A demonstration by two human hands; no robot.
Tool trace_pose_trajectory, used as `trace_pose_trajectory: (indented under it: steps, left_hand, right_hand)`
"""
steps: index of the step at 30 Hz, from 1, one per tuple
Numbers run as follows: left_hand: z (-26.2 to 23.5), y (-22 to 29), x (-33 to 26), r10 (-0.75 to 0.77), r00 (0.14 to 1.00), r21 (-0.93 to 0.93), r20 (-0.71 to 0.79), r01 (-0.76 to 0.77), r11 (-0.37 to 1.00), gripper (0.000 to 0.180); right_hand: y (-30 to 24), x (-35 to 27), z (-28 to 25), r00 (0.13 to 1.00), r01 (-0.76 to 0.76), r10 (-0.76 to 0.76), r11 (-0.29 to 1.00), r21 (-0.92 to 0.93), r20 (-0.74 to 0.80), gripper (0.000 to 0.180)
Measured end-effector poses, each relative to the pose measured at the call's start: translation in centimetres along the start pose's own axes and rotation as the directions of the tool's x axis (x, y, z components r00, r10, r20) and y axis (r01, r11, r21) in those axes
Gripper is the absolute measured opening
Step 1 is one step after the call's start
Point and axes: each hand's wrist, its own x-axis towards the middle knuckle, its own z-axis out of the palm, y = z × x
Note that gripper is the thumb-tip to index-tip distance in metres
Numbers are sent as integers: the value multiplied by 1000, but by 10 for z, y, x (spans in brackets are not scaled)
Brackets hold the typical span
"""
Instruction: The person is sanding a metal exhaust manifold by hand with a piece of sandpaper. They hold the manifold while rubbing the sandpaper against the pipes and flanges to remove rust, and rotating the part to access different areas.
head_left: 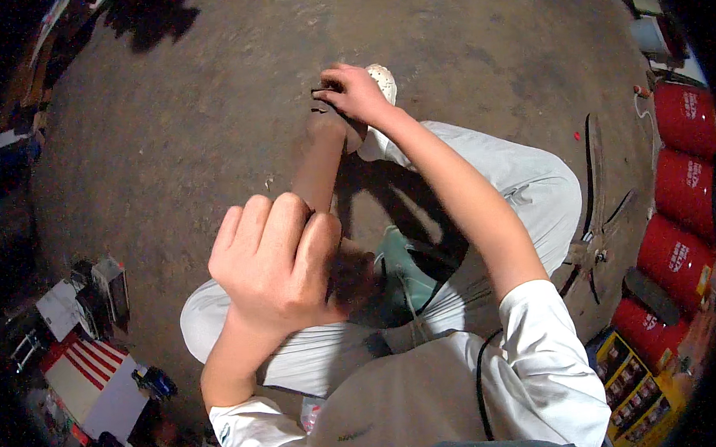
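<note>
A long brown piece (320,169), wood-like in look, runs from near my lap away across the floor. It widens into a darker, grey-brown block at its far end; I cannot make out its exact kind. My left hand (273,255) is closed in a fist around the near end, and a dark brown bulk shows beside the thumb. At the far end, my right hand (356,94) curls its fingers over the block's top edge. A white shoe with small holes (382,83) shows just behind the right hand. A green object (404,273) sits between my legs, partly in shadow.
Brown floor (170,136) stretches ahead. Red containers (680,185) line the right side, with a yellow display box (633,387) nearer. A dark, long-bladed metal object (589,245) lies beside my right knee. Boxes and a striped red-and-white panel (84,363) stand at the lower left.
</note>
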Motion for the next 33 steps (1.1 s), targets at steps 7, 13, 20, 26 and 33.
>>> trace_pose_trajectory:
  steps: [7, 13, 20, 26, 33]
  left_hand:
    - [-12, -21, -1, -35, 999, 72, -21, 37, 997, 36]
    - [-6, -16, 7, -1, 1000, 31, 15, 1, 1000, 36]
    - [-12, -16, 0, -36, 998, 85, -41, 40, 996, 37]
    - [-5, -6, 7, 4, 1000, 50, -18, -3, 999, 34]
    - [-7, -9, 0, -35, 998, 102, -47, 39, 994, 34]
  right_hand:
    - [-6, -52, -4, 998, -56, 56, 992, 112, 0, 26]
    - [-2, -23, -5, 998, -63, 63, 998, 25, 4, 32]
    - [-13, -34, 7, 993, -92, 92, 996, 15, -71, 31]
    - [4, -39, -4, 974, -118, 139, 985, 123, -179, 32]
    - [-16, -60, 20, 950, -157, 200, 970, 185, -241, 29]
